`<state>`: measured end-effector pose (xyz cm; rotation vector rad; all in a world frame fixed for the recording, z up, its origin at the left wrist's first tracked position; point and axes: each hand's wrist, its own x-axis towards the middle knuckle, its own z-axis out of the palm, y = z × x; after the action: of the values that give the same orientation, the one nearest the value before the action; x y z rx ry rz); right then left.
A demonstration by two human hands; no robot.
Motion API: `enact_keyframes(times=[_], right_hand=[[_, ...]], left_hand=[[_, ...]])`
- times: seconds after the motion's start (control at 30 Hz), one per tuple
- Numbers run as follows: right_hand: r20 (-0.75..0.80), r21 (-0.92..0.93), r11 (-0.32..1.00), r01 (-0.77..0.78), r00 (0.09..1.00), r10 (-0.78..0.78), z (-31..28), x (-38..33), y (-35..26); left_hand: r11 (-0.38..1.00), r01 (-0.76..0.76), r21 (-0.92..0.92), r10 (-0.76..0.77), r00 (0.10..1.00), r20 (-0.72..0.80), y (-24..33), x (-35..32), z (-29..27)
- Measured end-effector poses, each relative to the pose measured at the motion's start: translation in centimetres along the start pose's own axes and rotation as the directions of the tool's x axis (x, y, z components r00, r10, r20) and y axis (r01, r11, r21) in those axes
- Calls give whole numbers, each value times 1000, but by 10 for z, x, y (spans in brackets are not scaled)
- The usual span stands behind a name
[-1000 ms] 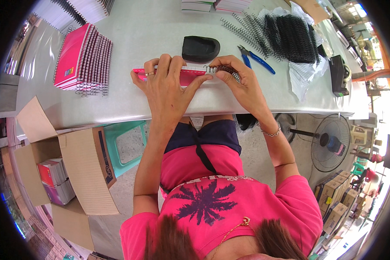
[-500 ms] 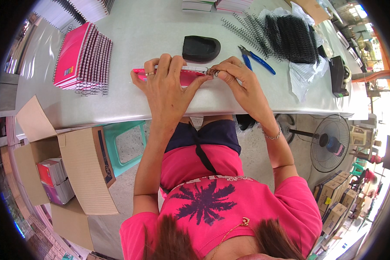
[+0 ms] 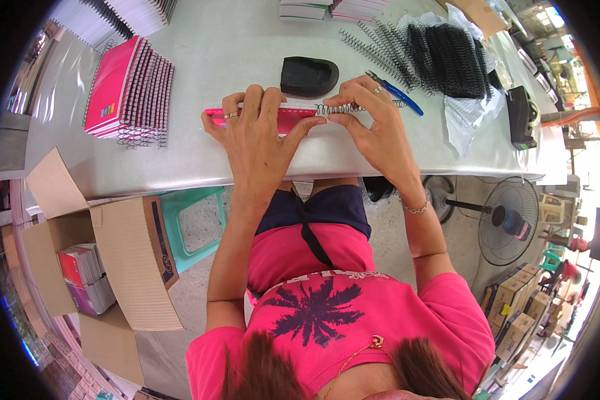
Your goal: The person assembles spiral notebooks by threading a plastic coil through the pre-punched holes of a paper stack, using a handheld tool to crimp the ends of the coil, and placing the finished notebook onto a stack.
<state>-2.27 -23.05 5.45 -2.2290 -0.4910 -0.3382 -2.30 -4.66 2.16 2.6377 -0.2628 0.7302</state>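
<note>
A pink notebook (image 3: 293,122) stands on edge near the table's front, spine up, with my left hand (image 3: 257,140) closed over it. A dark spiral binding coil (image 3: 322,109) sticks out from the right end of its spine. My right hand (image 3: 377,130) pinches that coil between thumb and fingers, just right of the notebook. The coil's far end shows past my knuckles, near blue-handled wire cutters (image 3: 405,99). Behind my hands lies a black rounded tray (image 3: 310,75). How far the coil runs into the holes is hidden by my left fingers.
Coil-bound pink notebooks (image 3: 117,87) are stacked at the left. A pile of black coils (image 3: 447,57) lies on crumpled wrapping at the back right, beside a black tape dispenser (image 3: 522,117). An open carton (image 3: 123,260) and a green stool (image 3: 190,227) stand below; a fan (image 3: 508,220) is right.
My right hand has shifted slightly right and up, with its fingers spread farther along the coil. More of the coil now shows. My left hand stays on the notebook.
</note>
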Motion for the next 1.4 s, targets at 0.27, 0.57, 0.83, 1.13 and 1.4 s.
enact_keyframes(times=[0.27,0.57,0.83,1.13,1.4], right_hand=[[33,-36,999,32,999,-30,5,-3,0],[24,12,1000,19,1000,-19,11,3,-7],[-6,-36,997,62,998,-62,12,6,-13],[-73,79,996,-52,996,58,17,1,-11],[-74,235,965,-119,987,140,17,-1,-18]], left_hand=[[1000,8,18,-9,1000,22,1,-1,-1],[1000,16,23,-17,998,60,1,-3,-6],[1000,12,-25,-11,998,56,0,-4,-5],[1000,22,-15,-21,997,80,0,-5,-7],[999,36,-12,-35,995,88,2,-6,-9]])
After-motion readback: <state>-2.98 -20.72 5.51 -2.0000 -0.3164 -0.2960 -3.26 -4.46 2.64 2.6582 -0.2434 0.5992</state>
